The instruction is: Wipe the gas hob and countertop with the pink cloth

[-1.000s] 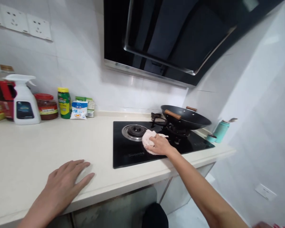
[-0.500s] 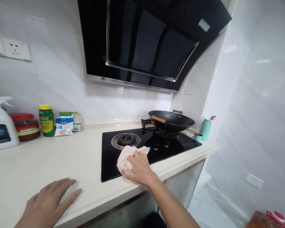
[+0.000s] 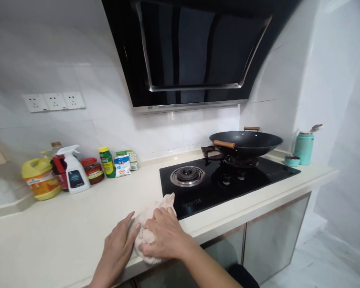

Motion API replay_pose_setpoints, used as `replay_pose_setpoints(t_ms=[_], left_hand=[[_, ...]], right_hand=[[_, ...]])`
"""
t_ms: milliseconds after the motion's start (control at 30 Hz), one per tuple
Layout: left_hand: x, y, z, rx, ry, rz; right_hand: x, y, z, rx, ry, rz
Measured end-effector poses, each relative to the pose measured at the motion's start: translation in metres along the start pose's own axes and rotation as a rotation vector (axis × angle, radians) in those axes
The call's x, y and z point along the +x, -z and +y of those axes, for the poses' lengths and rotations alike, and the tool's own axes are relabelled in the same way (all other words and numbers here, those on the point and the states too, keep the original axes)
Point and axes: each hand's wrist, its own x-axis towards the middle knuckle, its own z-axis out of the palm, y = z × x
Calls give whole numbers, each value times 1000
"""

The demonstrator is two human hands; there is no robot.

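Observation:
A pale pink cloth [image 3: 145, 237] lies bunched on the cream countertop [image 3: 78, 228], at the front left corner of the black gas stove [image 3: 195, 202]. My right hand [image 3: 165, 234] is closed on it, fingers pressed into the folds. One tip of the cloth reaches onto the stove's glass. My left hand [image 3: 118, 242] is beside the cloth's left side, its fingers stretched out and the thumb at the cloth's edge. Part of the cloth is hidden under my right hand.
A black wok [image 3: 247, 144] with wooden handles sits on the right burner; the left burner [image 3: 187, 176] is bare. A teal flask [image 3: 304, 149] and its cup [image 3: 292, 161] stand at the right. Along the wall are a spray bottle [image 3: 75, 172], a yellow jug [image 3: 42, 180] and seasonings. A range hood [image 3: 192, 52] hangs above.
My right hand has drawn the cloth left and toward me, off the stove top onto the counter's front edge. My left hand has come in beside it. The view has turned left.

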Motion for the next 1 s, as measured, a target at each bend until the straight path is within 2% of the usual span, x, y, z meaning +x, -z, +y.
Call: replay_pose_setpoints(t_ms=[300, 500, 633, 733, 833, 933, 1000], left_hand=[[-3, 3, 5, -20, -28, -51], [-8, 10, 13, -10, -95, -121], [-11, 12, 21, -25, -195, -91], [-12, 10, 39, -15, -320, -69], [-6, 6, 67, 30, -389, -215], [2, -2, 94, 119, -345, -411], [5, -7, 107, 167, -321, -449]], right_hand=[[-4, 2, 2, -33, -5, -1], [-14, 7, 3, -39, 10, 0], [-30, 16, 11, 64, 32, -29], [-41, 28, 22, 184, 60, -79], [-49, 44, 34, 285, 93, -113], [-64, 60, 49, 314, 78, -100], [-82, 70, 66, 271, 16, -43]])
